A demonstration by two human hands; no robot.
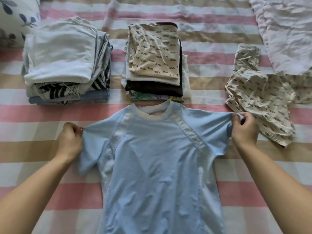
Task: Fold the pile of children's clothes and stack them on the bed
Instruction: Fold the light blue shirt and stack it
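Two folded stacks [67, 63] [154, 61] done at 11 and 12 o'clock. Left hand [71, 139], right hand [244, 130] pinching blue tee [152, 166] sleeves, spread flat on bed [33, 149]. Patterned piece [260, 102] at 2 o'clock still unfolded.

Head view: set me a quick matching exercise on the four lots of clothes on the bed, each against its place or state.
Things
1. light blue T-shirt
2. white-topped stack
3. beige-print-topped stack
4. loose beige print garment

Places or states
A. crumpled, unfolded, at the right
B. spread out, sleeves pinched by the left hand and right hand
C. folded, beside the leaf-print pillow
D. folded, in the middle, just beyond the collar

Pairs: 1-B, 2-C, 3-D, 4-A
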